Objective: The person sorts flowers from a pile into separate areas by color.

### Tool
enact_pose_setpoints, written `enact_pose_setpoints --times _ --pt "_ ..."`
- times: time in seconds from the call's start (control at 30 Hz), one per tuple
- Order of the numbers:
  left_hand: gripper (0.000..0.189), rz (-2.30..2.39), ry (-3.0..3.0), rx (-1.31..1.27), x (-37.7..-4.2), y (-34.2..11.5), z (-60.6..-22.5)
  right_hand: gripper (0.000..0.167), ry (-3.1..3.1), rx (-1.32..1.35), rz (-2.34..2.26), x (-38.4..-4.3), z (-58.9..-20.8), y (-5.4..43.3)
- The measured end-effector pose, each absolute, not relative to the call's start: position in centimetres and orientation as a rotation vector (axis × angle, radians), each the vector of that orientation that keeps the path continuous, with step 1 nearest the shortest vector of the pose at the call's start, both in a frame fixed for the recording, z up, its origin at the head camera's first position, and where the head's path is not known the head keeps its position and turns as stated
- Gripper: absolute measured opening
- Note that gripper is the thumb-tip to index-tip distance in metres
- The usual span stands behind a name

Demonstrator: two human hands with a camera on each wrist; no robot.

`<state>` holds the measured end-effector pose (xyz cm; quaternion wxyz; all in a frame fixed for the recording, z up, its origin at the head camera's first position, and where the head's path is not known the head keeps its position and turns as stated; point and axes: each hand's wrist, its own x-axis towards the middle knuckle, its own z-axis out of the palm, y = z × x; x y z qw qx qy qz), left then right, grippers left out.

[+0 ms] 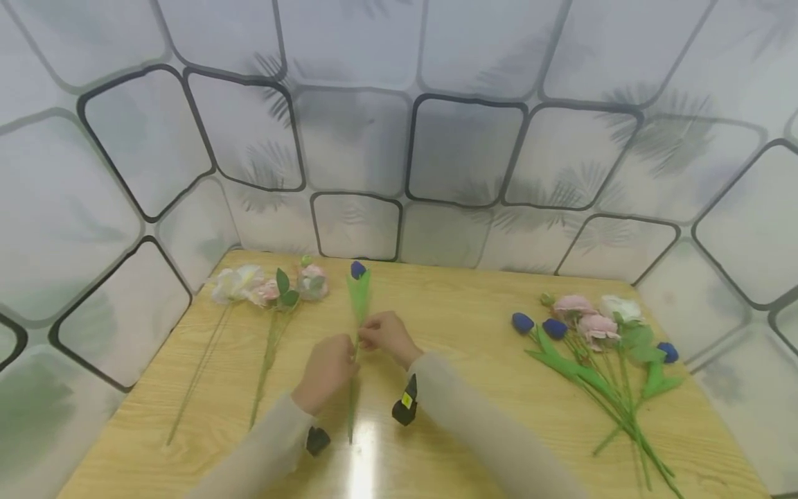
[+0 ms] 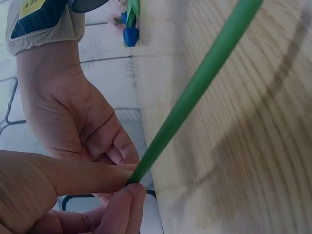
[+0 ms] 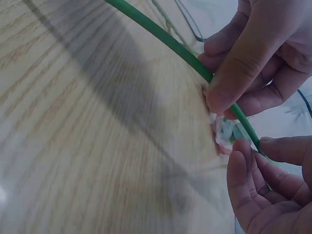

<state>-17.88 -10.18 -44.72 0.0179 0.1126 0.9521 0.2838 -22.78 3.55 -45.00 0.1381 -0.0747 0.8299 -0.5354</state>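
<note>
A blue artificial tulip [image 1: 358,270] with green leaves [image 1: 359,298] stands out in front of me, its bud pointing to the far side of the table. My left hand [image 1: 327,369] pinches the green stem [image 2: 195,90] between thumb and fingers around its middle. Just above it, my right hand [image 1: 390,335] holds the same stem below the leaves with its fingertips. Seen from the right wrist, the two hands sit close together along the stem [image 3: 161,33], which slants over the wooden tabletop and casts a shadow there.
At the left of the table [image 1: 461,305] lie a white flower [image 1: 238,283] and pink flowers [image 1: 312,282] on long stems. A crossed bunch on the right has blue tulips [image 1: 554,328], pink blooms [image 1: 598,327] and a white bloom [image 1: 620,307]. A patterned curtain [image 1: 464,149] surrounds the table's far side.
</note>
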Motion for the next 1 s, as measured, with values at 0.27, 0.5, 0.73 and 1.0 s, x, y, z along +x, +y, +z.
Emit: enact_pose_setpoints --times 0.27,0.5,0.73,1.0 --pt "0.014 0.803 3.009 0.34 -17.7 -11.5 -45.3 0.012 2.421 -0.177 -1.486 -23.0 -45.8 1.7" --pt "0.017 0.767 3.009 0.311 -17.6 -12.3 -46.0 0.012 2.435 -0.136 -1.435 -23.1 -46.7 0.5" --pt "0.017 0.678 3.079 0.357 -17.7 -12.6 -46.4 0.012 2.455 -0.123 -1.394 -23.2 -47.2 0.1" --pt "0.018 0.639 3.107 0.389 -17.8 -13.2 -46.9 0.014 2.474 -0.166 -1.324 -23.7 -47.9 -0.3"
